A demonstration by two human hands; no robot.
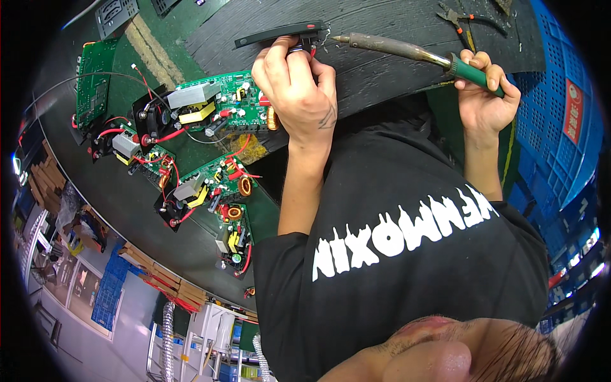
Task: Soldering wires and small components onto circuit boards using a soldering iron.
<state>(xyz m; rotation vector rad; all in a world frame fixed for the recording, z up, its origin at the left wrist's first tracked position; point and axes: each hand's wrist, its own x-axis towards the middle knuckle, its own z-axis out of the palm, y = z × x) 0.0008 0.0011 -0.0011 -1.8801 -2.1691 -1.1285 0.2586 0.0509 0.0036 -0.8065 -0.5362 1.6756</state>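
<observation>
My left hand (296, 89) is closed around a narrow black panel (270, 34), which has a small red part near its right end. Short leads and a bit of red wire show under that end, by my fingertips. In my right hand (487, 95) is a soldering iron (407, 49) with a green handle, gripped between thumb and fingers. Its tip points left and stops just short of the panel's right end; whether it touches a lead I cannot tell. Beside my left wrist lies a green circuit board (238, 105) with a grey heatsink, a yellow transformer and a copper coil.
Several more circuit boards with red wires (210, 181) lie to the left, and another green board (95, 83) stands at the far left. A thin grey wire (83, 75) loops across them. Orange-handled cutters (468, 22) rest at the upper right, near a blue plastic crate (541, 114).
</observation>
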